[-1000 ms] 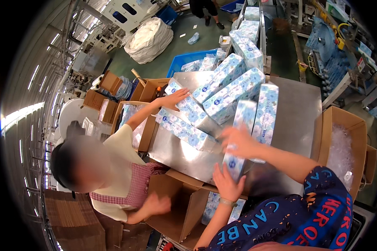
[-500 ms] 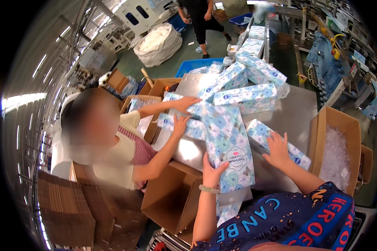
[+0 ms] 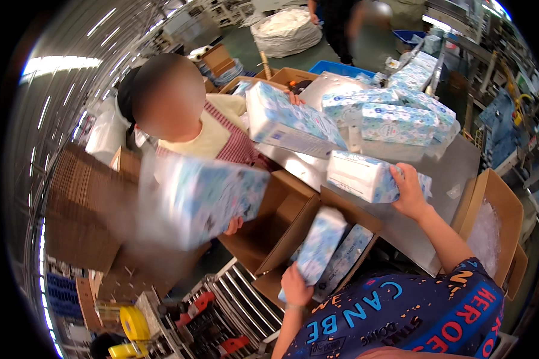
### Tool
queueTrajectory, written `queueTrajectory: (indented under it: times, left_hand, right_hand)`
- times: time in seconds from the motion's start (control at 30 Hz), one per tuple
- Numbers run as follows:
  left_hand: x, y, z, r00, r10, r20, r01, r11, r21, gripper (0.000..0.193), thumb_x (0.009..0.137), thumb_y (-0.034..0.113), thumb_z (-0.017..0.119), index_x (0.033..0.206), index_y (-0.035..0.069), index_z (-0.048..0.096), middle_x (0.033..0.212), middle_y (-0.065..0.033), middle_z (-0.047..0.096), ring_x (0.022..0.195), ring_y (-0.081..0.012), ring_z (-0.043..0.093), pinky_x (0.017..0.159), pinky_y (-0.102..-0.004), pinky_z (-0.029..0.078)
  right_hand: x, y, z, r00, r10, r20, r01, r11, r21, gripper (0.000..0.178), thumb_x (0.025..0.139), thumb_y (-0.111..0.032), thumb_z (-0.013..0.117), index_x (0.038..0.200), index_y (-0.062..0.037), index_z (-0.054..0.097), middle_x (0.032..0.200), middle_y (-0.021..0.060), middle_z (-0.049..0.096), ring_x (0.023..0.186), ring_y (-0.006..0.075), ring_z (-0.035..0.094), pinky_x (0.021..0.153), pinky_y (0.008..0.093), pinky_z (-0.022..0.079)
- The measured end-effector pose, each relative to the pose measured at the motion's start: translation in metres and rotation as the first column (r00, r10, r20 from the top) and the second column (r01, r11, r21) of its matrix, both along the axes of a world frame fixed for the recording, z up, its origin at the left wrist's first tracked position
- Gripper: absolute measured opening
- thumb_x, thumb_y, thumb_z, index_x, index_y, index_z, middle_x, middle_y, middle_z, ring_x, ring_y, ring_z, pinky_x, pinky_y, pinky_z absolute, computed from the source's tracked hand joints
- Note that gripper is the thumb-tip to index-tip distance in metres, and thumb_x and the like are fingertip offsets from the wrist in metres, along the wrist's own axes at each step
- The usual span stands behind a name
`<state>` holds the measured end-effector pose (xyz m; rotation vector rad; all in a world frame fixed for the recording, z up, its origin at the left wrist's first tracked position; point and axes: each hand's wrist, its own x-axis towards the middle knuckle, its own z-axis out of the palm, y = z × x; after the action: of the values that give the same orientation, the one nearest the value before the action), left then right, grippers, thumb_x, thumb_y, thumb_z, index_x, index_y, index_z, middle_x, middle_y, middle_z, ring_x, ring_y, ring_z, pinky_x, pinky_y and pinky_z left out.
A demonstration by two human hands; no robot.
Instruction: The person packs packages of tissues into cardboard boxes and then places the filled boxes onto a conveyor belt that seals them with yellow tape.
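Observation:
My left hand (image 3: pixel 296 288) is closed on the near end of a blue floral tissue pack (image 3: pixel 322 245), slightly blurred, tilted into an open cardboard box (image 3: pixel 368 220) in front of me. Inside that box lies another floral pack (image 3: pixel 348 254). At the metal table's near edge, my right hand (image 3: pixel 409 191) grips a white-ended tissue pack (image 3: pixel 358 177) by its right part. Across from me, a co-worker in a checked apron holds a large floral pack (image 3: pixel 293 119) in one hand and a motion-blurred one (image 3: pixel 203 194) in the other, above an empty-looking cardboard box (image 3: pixel 281 224).
More floral packs (image 3: pixel 399 124) are heaped on the metal table (image 3: pixel 410 224), below a conveyor (image 3: pixel 434 66). A carton of clear plastic film (image 3: pixel 488 233) stands right. Stacked flat cardboard (image 3: pixel 81 209) and a roller track (image 3: pixel 242 299) lie left. Another person stands at the back.
My left hand has moved down to the box with a pack. My right hand now grips a pack. The co-worker has lifted two packs off the table. The view has shifted left.

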<state>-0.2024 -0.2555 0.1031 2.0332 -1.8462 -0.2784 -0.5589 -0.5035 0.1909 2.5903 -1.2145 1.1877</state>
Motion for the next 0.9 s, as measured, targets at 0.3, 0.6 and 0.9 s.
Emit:
queueTrajectory:
  times: [0.3, 0.6, 0.9]
  left_hand:
    - [0.03, -0.011, -0.222, 0.94, 0.056, 0.335, -0.059, 0.998, -0.002, 0.088, 0.074, 0.03, 0.075, 0.149, 0.007, 0.035, 0.146, -0.0219, 0.044, 0.136, -0.0427, 0.042, 0.114, -0.0495, 0.034]
    - [-0.02, -0.031, -0.023, 0.974, 0.227, 0.018, -0.183, 0.735, 0.653, 0.069, 0.077, 0.029, 0.072, 0.138, 0.003, 0.052, 0.139, -0.0256, 0.049, 0.133, -0.04, 0.046, 0.107, -0.0476, 0.041]
    - [-0.005, -0.017, -0.066, 0.918, 0.351, 0.186, -0.396, 0.771, 0.499, 0.094, 0.092, 0.063, 0.055, 0.157, 0.003, 0.025, 0.161, -0.031, 0.018, 0.15, -0.0459, 0.02, 0.122, -0.0488, 0.02]
  right_hand:
    - [0.127, 0.069, 0.102, 0.515, 0.832, 0.207, -0.851, 0.525, 0.007, 0.076, 0.068, -0.016, 0.085, 0.138, -0.0266, 0.056, 0.125, 0.0165, 0.051, 0.111, 0.0371, 0.054, 0.093, 0.0477, 0.045]
    - [0.221, 0.043, -0.114, 0.44, 0.691, -0.573, -0.691, 0.668, 0.275, 0.076, 0.08, -0.015, 0.071, 0.151, -0.0302, 0.045, 0.147, 0.0154, 0.047, 0.144, 0.0336, 0.037, 0.115, 0.0608, 0.027]
    - [0.174, -0.006, -0.157, 0.616, 0.57, -0.543, -0.318, 0.811, 0.491, 0.063, 0.094, -0.051, 0.057, 0.144, -0.0138, 0.051, 0.151, 0.0166, 0.044, 0.144, 0.0392, 0.034, 0.114, 0.0623, 0.026]
